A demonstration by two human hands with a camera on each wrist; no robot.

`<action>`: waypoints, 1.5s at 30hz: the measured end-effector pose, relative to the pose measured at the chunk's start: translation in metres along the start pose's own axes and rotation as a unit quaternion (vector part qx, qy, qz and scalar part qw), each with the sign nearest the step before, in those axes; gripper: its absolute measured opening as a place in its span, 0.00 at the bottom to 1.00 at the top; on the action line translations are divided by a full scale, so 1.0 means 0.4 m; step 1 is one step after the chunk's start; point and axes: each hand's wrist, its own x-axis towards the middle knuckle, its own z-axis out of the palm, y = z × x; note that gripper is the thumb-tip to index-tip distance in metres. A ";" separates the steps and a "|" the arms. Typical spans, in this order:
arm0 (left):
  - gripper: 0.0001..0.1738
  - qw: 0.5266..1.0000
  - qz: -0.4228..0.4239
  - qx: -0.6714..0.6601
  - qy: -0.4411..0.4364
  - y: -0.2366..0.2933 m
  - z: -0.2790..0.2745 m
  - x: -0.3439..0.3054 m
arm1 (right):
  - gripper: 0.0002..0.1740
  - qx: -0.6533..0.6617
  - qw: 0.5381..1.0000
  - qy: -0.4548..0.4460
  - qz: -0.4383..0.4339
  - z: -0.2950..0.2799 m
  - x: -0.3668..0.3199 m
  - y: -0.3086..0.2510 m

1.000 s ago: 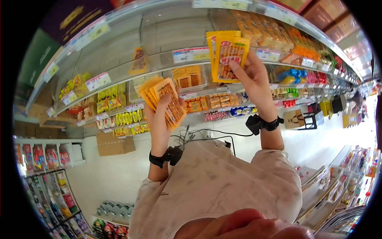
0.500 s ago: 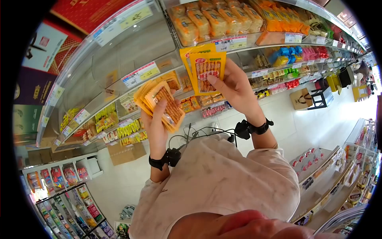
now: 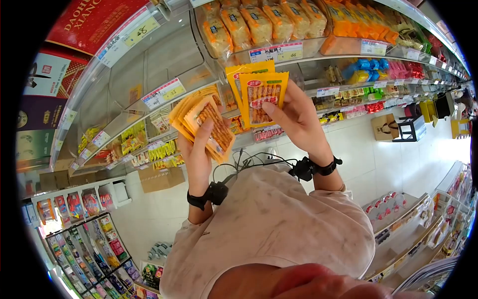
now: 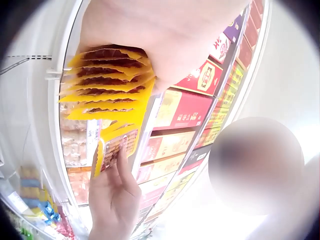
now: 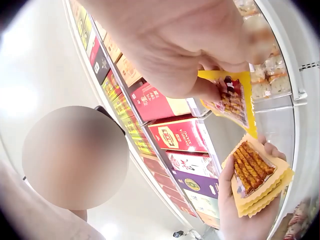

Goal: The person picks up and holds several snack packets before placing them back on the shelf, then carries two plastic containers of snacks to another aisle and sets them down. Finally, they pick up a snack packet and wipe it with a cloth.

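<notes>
My left hand (image 3: pixel 198 154) grips a fanned stack of yellow snack packets (image 3: pixel 211 130), thumb across the top one. Through their clear windows show brown ridged strips; the left wrist view has several packet edges (image 4: pixel 105 92) layered in that hand. To its right, my right hand (image 3: pixel 304 119) pinches two yellow snack packets (image 3: pixel 264 99), printed fronts facing me, thumb on the front one. Both bundles are held up close together before the shelf, a small gap between them. In the right wrist view, the right hand's packet (image 5: pixel 232 100) is just above the left hand's stack (image 5: pixel 255 172).
A shelf tray (image 3: pixel 174 60) with price tags stands behind the hands. Wrapped bread-like packs (image 3: pixel 256 25) fill the compartment to its right. Lower tiers hold small colourful snacks (image 3: pixel 366 70). Gift boxes (image 3: pixel 92 25) stand at upper left. A cardboard box (image 3: pixel 162 179) sits on the floor.
The right hand has come down and left with its two packets, closer to the left hand's stack. The head view has shifted along the shelf, bringing the bread packs and red boxes into fuller view.
</notes>
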 end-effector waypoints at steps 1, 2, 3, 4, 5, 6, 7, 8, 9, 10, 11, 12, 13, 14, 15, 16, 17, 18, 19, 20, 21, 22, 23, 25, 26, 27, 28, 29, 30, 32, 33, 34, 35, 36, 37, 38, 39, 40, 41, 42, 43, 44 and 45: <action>0.26 1.000 -0.002 -0.008 -0.012 0.002 -0.005 0.000 | 0.19 -0.004 1.000 0.004 -0.003 0.006 -0.005 0.001; 0.26 1.000 -0.007 -0.019 -0.015 0.006 -0.004 -0.002 | 0.19 -0.025 1.000 0.013 0.009 0.011 -0.012 -0.001; 0.26 0.999 -0.012 -0.031 -0.017 0.011 0.000 -0.007 | 0.19 -0.046 0.998 0.021 0.021 0.015 -0.021 -0.004; 0.25 0.999 -0.016 -0.042 -0.017 0.016 -0.003 -0.011 | 0.20 -0.075 0.997 0.031 0.017 0.027 -0.027 0.002; 0.25 0.999 -0.020 -0.048 -0.016 0.004 -0.024 -0.011 | 0.20 -0.104 0.994 0.041 0.013 0.038 -0.034 0.007; 0.25 0.998 -0.024 -0.053 -0.012 -0.021 -0.058 -0.009 | 0.21 -0.139 0.989 0.053 -0.007 0.056 -0.040 0.029; 0.25 0.998 -0.025 -0.059 -0.009 -0.034 -0.085 -0.005 | 0.21 -0.176 0.982 0.064 -0.030 0.078 -0.037 0.045; 0.26 0.998 -0.019 -0.064 -0.007 -0.034 -0.100 -0.004 | 0.21 -0.235 0.968 0.061 -0.064 0.107 -0.034 0.050; 0.26 0.997 -0.015 -0.070 -0.006 -0.036 -0.110 -0.007 | 0.22 -0.295 0.949 0.057 -0.098 0.141 -0.035 0.055; 0.26 0.997 -0.011 -0.077 -0.005 -0.037 -0.118 -0.010 | 0.22 -0.354 0.924 0.055 -0.133 0.174 -0.032 0.062; 0.25 0.997 0.008 -0.082 -0.005 -0.035 -0.120 -0.018 | 0.23 -0.379 0.912 0.033 -0.152 0.204 -0.028 0.070; 0.24 0.993 0.005 -0.116 0.006 -0.038 -0.132 -0.022 | 0.24 -0.404 0.898 0.010 -0.171 0.236 -0.024 0.079; 0.24 0.988 0.003 -0.150 0.018 -0.042 -0.148 -0.025 | 0.24 -0.428 0.884 -0.014 -0.189 0.268 -0.021 0.088; 0.24 0.982 0.001 -0.184 0.030 -0.040 -0.169 -0.028 | 0.25 -0.450 0.868 -0.038 -0.207 0.296 -0.021 0.096; 0.23 0.978 -0.001 -0.209 0.018 -0.034 -0.192 -0.028 | 0.26 -0.437 0.879 -0.060 -0.180 0.317 -0.023 0.107; 0.23 0.976 -0.005 -0.216 0.031 -0.032 -0.215 -0.030 | 0.26 -0.395 0.901 -0.064 -0.167 0.332 -0.018 0.130; 0.23 0.974 -0.009 -0.224 0.043 -0.037 -0.239 -0.032 | 0.25 -0.353 0.920 -0.066 -0.153 0.340 -0.007 0.165; 0.23 0.971 -0.014 -0.233 0.054 -0.043 -0.264 -0.035 | 0.25 -0.312 0.938 -0.068 -0.137 0.346 0.004 0.201; 0.23 0.968 -0.013 -0.245 0.056 -0.049 -0.288 -0.040 | 0.28 -0.310 0.938 -0.073 -0.137 0.356 0.010 0.230; 0.22 0.965 -0.012 -0.257 0.058 -0.056 -0.313 -0.046 | 0.30 -0.282 0.952 -0.089 -0.076 0.369 0.006 0.242; 0.22 0.961 -0.013 -0.269 0.059 -0.058 -0.334 -0.049 | 0.33 -0.254 0.962 -0.103 -0.014 0.386 0.005 0.246; 0.22 0.964 -0.011 -0.258 0.062 -0.057 -0.352 -0.050 | 0.36 -0.226 0.966 -0.115 0.049 0.402 0.004 0.252; 0.22 0.966 -0.013 -0.248 0.065 -0.058 -0.368 -0.054 | 0.37 -0.221 0.967 -0.109 0.061 0.418 0.001 0.259; 0.22 0.968 -0.020 -0.241 0.071 -0.063 -0.399 -0.058 | 0.41 -0.210 0.969 -0.096 0.086 0.454 -0.001 0.280; 0.22 0.967 -0.025 -0.243 0.074 -0.067 -0.413 -0.058 | 0.41 -0.204 0.972 -0.086 0.082 0.471 -0.003 0.296; 0.22 0.966 -0.030 -0.245 0.077 -0.071 -0.424 -0.059 | 0.41 -0.199 0.974 -0.075 0.079 0.486 -0.007 0.316; 0.21 0.961 -0.035 -0.257 0.097 -0.077 -0.431 -0.061 | 0.41 -0.193 0.976 -0.064 0.075 0.495 -0.011 0.335; 0.20 0.955 -0.041 -0.269 0.117 -0.087 -0.431 -0.064 | 0.41 -0.213 0.971 -0.066 0.090 0.494 -0.013 0.357; 0.20 0.949 -0.048 -0.279 0.136 -0.095 -0.435 -0.066 | 0.41 -0.232 0.965 -0.067 0.103 0.492 -0.012 0.378; 0.19 0.958 -0.074 -0.262 0.092 -0.102 -0.463 -0.072 | 0.41 -0.239 0.958 -0.076 0.141 0.490 -0.009 0.396; 0.19 0.961 -0.087 -0.252 0.068 -0.106 -0.478 -0.071 | 0.41 -0.226 0.956 -0.085 0.166 0.490 -0.007 0.399; 0.19 0.963 -0.091 -0.246 0.070 -0.117 -0.487 -0.071 | 0.41 -0.212 0.953 -0.093 0.193 0.488 -0.008 0.400; 0.19 0.964 -0.093 -0.239 0.072 -0.133 -0.494 -0.066 | 0.40 -0.221 0.950 -0.082 0.203 0.490 -0.010 0.397; 0.19 0.965 -0.095 -0.231 0.074 -0.143 -0.494 -0.060 | 0.39 -0.228 0.947 -0.071 0.213 0.497 -0.013 0.392; 0.19 0.966 -0.100 -0.226 0.074 -0.148 -0.491 -0.056 | 0.37 -0.233 0.945 -0.059 0.223 0.501 -0.016 0.386; 0.19 0.968 -0.104 -0.218 0.075 -0.153 -0.487 -0.052 | 0.35 -0.204 0.949 -0.045 0.236 0.498 -0.017 0.382; 0.19 0.969 -0.106 -0.210 0.076 -0.157 -0.481 -0.048 | 0.34 -0.173 0.953 -0.033 0.247 0.492 -0.017 0.376; 0.18 0.969 -0.107 -0.206 0.083 -0.156 -0.474 -0.042 | 0.32 -0.140 0.956 -0.021 0.258 0.483 -0.017 0.373; 0.17 0.969 -0.106 -0.202 0.090 -0.152 -0.463 -0.033 | 0.30 -0.092 0.959 -0.002 0.268 0.464 -0.014 0.377; 0.16 0.970 -0.103 -0.198 0.099 -0.151 -0.452 -0.023 | 0.28 -0.044 0.959 0.014 0.278 0.436 -0.011 0.387; 0.17 0.974 -0.105 -0.178 0.093 -0.162 -0.449 -0.014 | 0.26 0.005 0.957 0.028 0.289 0.407 -0.010 0.394; 0.17 0.978 -0.104 -0.156 0.088 -0.179 -0.455 0.001 | 0.24 -0.006 0.960 0.006 0.279 0.380 -0.005 0.396; 0.18 0.983 -0.101 -0.133 0.080 -0.181 -0.454 0.017 | 0.23 -0.017 0.964 -0.016 0.266 0.352 0.006 0.397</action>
